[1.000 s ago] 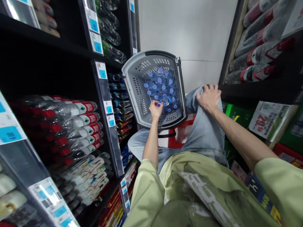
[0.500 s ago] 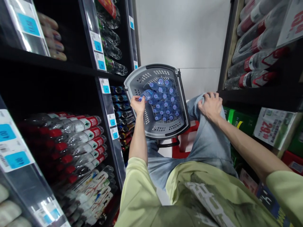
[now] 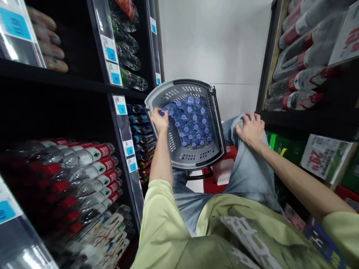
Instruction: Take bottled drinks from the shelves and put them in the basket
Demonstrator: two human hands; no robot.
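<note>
My left hand (image 3: 160, 118) is closed around the neck and cap end of a water bottle (image 3: 170, 109), clear with a blue cap, which lies tilted at the left inside of a grey shopping basket (image 3: 187, 155). Beside it in the basket stand several blue-capped water bottles (image 3: 194, 117), caps facing up. My right hand (image 3: 251, 129) rests on my jeans at the knee, fingers spread and slightly bent, holding nothing.
Left shelves hold red-capped bottles (image 3: 92, 164), cans (image 3: 141, 129) and price tags (image 3: 120, 104). On the right are more bottles (image 3: 297, 87), green boxes (image 3: 288, 147) and a price sign (image 3: 319, 155). A red object (image 3: 215, 183) is below the basket; pale floor (image 3: 213, 41) lies ahead.
My left hand has shifted slightly left and up with the water bottle, still gripping its cap end. My right hand stays on the knee. The view has moved a little.
</note>
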